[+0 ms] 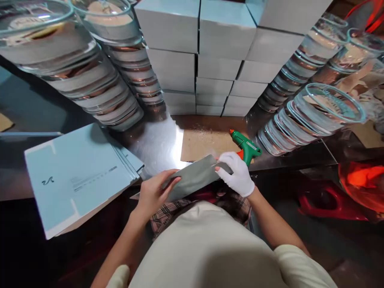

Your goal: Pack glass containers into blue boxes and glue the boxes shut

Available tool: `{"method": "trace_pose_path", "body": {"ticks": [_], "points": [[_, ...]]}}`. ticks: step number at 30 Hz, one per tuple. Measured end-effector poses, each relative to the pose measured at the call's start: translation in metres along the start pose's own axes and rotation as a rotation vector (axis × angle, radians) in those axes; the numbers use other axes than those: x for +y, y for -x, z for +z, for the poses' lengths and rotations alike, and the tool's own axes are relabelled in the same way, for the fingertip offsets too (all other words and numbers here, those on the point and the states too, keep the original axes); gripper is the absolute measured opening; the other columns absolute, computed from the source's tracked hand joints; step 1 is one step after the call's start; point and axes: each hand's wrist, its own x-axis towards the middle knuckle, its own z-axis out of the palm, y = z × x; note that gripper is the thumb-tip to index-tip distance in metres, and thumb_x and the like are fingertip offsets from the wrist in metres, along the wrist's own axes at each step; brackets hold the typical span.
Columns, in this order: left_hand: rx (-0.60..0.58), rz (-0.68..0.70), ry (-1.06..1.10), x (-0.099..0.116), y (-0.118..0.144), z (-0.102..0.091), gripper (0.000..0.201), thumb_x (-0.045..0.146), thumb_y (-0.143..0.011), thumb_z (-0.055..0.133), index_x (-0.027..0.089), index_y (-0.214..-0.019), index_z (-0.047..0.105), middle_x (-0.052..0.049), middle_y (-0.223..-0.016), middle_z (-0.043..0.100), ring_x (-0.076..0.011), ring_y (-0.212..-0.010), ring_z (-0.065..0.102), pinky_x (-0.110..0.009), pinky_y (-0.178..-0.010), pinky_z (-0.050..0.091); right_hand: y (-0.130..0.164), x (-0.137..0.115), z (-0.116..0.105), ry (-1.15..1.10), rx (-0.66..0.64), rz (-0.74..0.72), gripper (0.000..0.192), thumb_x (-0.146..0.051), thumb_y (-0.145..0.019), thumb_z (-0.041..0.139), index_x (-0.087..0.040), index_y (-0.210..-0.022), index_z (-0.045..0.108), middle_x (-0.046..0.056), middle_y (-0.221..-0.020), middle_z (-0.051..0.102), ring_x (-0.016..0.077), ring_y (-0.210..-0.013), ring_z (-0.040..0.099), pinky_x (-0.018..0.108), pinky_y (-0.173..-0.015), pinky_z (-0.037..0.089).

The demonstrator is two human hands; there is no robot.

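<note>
Bare left hand (154,194) and white-gloved right hand (238,173) each grasp one end of a flat grey folded cardboard sheet (195,178), held above the table edge before the torso. At one o'clock from the right hand, just beside it, a green hot-glue gun (246,146) lies on a brown cardboard mat (204,145). At nine o'clock, a stack of pale blue flattened cartons (79,176). At twelve o'clock, stacked white boxes (210,60).

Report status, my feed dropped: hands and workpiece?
Left hand bare, right hand white-gloved, both gripping flat grey cardboard box blank. Green glue gun lies behind it. Nothing obstructing.
</note>
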Motion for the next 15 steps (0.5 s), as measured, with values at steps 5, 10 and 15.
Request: {"method": "trace_pose_path", "body": {"ticks": [5, 10, 15], "points": [[-0.121, 0.077, -0.024, -0.005, 0.001, -0.006, 0.033, 0.03, -0.101, 0.065, 0.028, -0.134, 0.072, -0.006, -0.108, 0.083, -0.0194, -0.083, 0.078, -0.026, -0.072, 0.058, 0.007, 0.01, -0.001, -0.597, -0.426, 0.349, 0.066, -0.071, -0.092, 0.067, -0.016, -0.128, 0.073, 0.014, -0.119, 0.077, 0.0266, -0.11, 0.075, 0.039, -0.095, 0.061], [-0.436, 0.14, -0.049, -0.006, 0.015, 0.008, 0.095, 0.069, -0.078, 0.082, 0.024, -0.156, 0.054, -0.019, -0.132, 0.075, -0.0355, -0.108, 0.076, -0.043, -0.093, 0.061, 0.011, 0.016, -0.001, -0.913, -0.829, 0.391, 0.084, -0.089, -0.08, 0.066, -0.015, -0.117, 0.08, 0.012, -0.114, 0.079, 0.0265, -0.113, 0.074, 0.04, -0.108, 0.056], [-0.603, 0.025, 0.099, -0.009, 0.029, 0.006, 0.071, 0.052, -0.084, 0.082, 0.028, -0.148, 0.062, -0.013, -0.128, 0.079, -0.0326, -0.103, 0.08, -0.037, -0.085, 0.064, 0.038, 0.021, -0.016, -0.684, -0.773, 0.359, 0.077, -0.084, -0.087, 0.062, -0.016, -0.119, 0.079, 0.013, -0.113, 0.079, 0.0282, -0.112, 0.076, 0.041, -0.105, 0.059]]}}
